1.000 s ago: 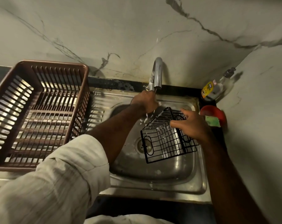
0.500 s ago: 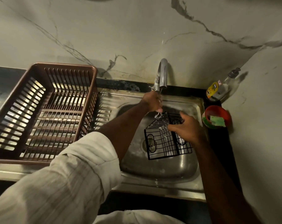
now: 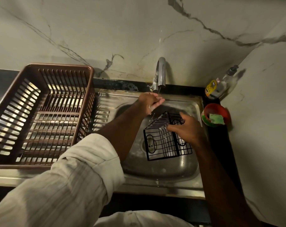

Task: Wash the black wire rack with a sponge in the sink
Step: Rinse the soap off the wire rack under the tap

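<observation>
Right hand [image 3: 188, 129] holds boxy, gridded black wire rack [image 3: 161, 145] in steel sink [image 3: 165, 169].

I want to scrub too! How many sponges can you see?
1. The green sponge lies in the red bowl, just right of the sink. Others may be hidden from view.

The left arm wears a pale cream sleeve [image 3: 70, 185] with fine lengthwise stripes, rolled into a thick cuff near the elbow. The same cloth shows on the shirt front [image 3: 139, 218] at the near edge. The left hand [image 3: 152, 102] and right hand [image 3: 186, 128] are bare.
</observation>
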### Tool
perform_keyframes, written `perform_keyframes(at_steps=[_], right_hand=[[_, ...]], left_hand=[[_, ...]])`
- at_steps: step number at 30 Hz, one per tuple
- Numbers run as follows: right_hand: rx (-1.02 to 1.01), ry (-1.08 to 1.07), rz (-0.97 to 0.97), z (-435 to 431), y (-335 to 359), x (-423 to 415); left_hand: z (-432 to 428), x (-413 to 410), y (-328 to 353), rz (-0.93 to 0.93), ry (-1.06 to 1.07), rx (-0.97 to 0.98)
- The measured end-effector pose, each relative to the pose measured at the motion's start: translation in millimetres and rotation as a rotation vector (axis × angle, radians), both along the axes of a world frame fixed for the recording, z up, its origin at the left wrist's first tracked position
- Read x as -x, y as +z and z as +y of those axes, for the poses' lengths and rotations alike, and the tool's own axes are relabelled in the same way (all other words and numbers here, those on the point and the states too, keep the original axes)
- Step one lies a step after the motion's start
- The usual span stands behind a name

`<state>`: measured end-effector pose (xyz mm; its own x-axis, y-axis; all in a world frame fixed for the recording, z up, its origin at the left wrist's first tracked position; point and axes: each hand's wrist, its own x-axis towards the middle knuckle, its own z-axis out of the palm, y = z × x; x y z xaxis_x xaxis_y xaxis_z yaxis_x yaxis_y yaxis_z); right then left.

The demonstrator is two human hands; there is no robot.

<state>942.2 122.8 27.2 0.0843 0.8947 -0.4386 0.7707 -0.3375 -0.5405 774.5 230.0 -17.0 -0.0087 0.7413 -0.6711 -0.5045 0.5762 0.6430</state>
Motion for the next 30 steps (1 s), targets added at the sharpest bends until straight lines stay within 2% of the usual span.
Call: perform_keyframes(at_steps=[4,8,13,16,25,30], right_hand=[[-0.028,0.005,-0.024,2.0,0.4,-4.4],[-0.043,-0.013,0.001,3.3,-3.3,-8.2],[-0.029,-0.035,0.010,2.1,-6.1,-12.4],[-0.019,-0.037,0.012,3.0,-7.6,-13.1],[-0.014,-0.052,0.013,5.5,-11.9,-12.1],[-0.021,-0.068,0.014,6.0,-12.8,-14.9]], left_hand=[[7.0,-7.7,3.1,-0.085,0.061,0.051],[17.8,-6.6,2.1,-0.003,-0.017,-0.008],[26.0,-15.2,9.8,-0.113,0.005,-0.083],[36.1,-17.4,7.8,-0.118,-0.034,-0.129],[55.6,-20.2,-14.6,-0.134,-0.057,-0.073],[59.2,-27.4,-12.5,-0.204,-0.080,-0.103]])
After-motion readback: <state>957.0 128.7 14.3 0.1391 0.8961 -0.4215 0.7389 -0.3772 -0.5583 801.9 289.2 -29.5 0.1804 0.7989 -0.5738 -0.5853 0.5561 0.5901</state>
